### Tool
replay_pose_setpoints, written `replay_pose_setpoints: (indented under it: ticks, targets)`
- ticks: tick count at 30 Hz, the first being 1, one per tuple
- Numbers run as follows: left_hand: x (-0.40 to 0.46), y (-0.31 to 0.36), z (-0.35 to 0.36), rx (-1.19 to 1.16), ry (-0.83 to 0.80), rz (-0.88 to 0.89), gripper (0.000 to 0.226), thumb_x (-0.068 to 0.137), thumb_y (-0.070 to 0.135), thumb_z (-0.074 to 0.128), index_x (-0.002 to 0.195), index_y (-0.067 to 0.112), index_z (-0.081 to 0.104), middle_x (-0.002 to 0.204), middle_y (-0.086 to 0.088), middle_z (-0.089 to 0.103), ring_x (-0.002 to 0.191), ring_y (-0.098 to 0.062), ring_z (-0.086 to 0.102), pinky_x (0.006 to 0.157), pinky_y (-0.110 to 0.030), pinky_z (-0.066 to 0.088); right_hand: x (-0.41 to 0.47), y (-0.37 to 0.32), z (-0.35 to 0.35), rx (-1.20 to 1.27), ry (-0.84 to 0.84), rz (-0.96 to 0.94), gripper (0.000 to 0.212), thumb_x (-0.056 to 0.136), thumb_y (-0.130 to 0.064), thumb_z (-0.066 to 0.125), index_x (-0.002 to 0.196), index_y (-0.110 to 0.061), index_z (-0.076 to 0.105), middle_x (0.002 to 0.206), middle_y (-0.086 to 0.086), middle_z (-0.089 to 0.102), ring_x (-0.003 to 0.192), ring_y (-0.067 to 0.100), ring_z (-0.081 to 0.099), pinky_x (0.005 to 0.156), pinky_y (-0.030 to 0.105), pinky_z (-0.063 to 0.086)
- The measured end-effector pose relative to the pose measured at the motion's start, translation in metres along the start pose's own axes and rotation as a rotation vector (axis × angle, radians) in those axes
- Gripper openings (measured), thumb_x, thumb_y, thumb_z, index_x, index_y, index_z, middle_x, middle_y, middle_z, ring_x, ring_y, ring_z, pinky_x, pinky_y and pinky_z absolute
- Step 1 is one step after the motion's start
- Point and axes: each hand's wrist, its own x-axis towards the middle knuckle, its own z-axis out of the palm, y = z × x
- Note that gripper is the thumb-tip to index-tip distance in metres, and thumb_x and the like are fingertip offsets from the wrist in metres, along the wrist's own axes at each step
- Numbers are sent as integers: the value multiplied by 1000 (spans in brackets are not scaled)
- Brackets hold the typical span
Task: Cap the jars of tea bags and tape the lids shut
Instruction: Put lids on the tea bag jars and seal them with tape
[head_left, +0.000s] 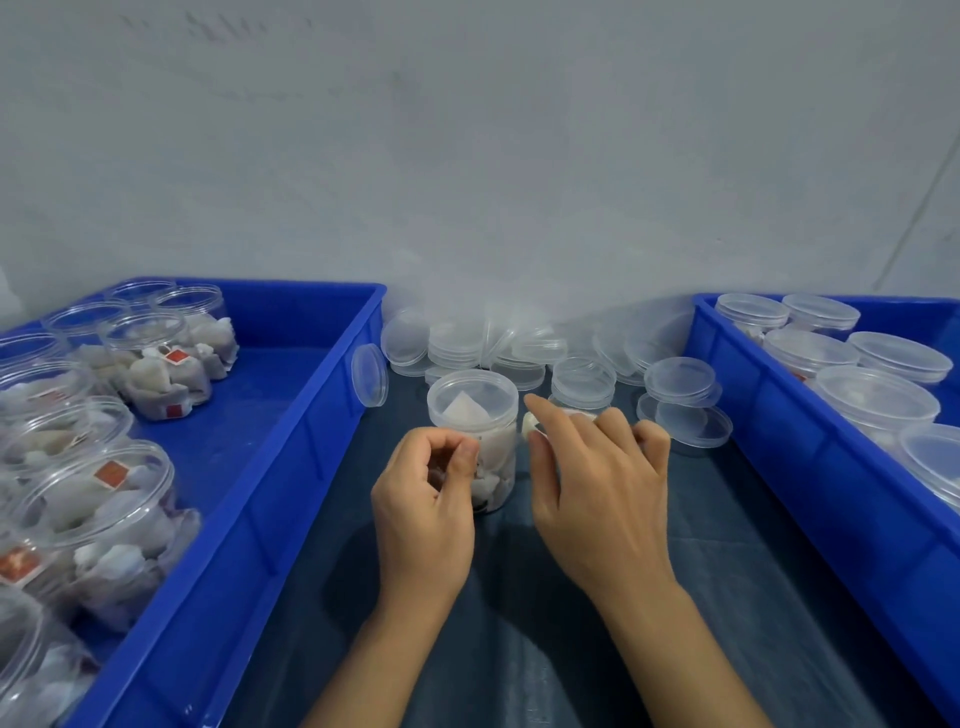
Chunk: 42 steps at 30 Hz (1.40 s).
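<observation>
A capped jar (472, 415) of tea bags stands upright on the dark cloth (597, 649) between two blue trays, its clear lid on top. The left hand (423, 504) sits against the jar's near left side with its fingers curled in and the thumb meeting the fingertips; whether it pinches a bit of tape there is too small to tell. The right hand (597, 493) is just right of the jar, forefinger stretched toward the lid rim, its thumb and fingers holding a small whitish roll (532, 425) that looks like tape. Behind the jar lies a heap of loose lids (498, 343) against the wall, and more lids (683, 400) are stacked to the right. One lid (370, 375) leans on the left tray (291, 467), which holds open jars (156, 358) filled with tea bags. The right tray (779, 415) holds capped jars (878, 395).
</observation>
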Motion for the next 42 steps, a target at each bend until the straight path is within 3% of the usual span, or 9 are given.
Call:
replay_pose_setpoints:
  ticks: [4,9,12,15,28,42]
  targets:
    - [4,-2,1,15,92,38,7,99,20,73,92,17,71,105,4,57,89,-17,63,75,-33,54,3,-9,5,-88,85,-43,26,104,-26,58,124,-24,74,79,-8,65,80,24,60,87,41,34]
    - [6,-10,2,6,116,2,6,98,18,75,94,16,71,122,6,45,115,-28,60,92,-47,57,3,-13,11,-152,131,-71,27,94,-18,70,120,-24,76,76,-5,64,80,26,61,85,40,34]
    - [7,-9,3,9,118,-28,7,98,19,73,93,16,70,127,16,47,123,-13,57,97,-36,56,3,-13,13,-165,145,-80,25,95,-18,70,118,-24,77,75,-5,65,79,27,61,83,40,33]
    - [8,-10,4,0,106,-47,8,99,18,71,92,15,69,131,10,51,129,-6,54,104,-41,54,4,-13,14,-173,159,-86,21,98,-19,67,115,-23,78,70,-5,62,75,26,59,80,39,33]
    - [5,-11,-1,-6,9,29,14,105,10,63,91,12,63,130,-3,63,132,-18,58,101,-51,54,6,-8,11,-109,147,-125,22,101,-23,60,113,-24,79,66,-5,54,70,25,52,75,42,35]
    - [8,-11,1,2,27,1,10,104,16,64,96,10,65,132,0,60,127,-12,59,100,-48,56,6,-6,14,-104,163,-131,19,104,-25,62,113,-25,79,67,-5,56,71,25,54,74,42,36]
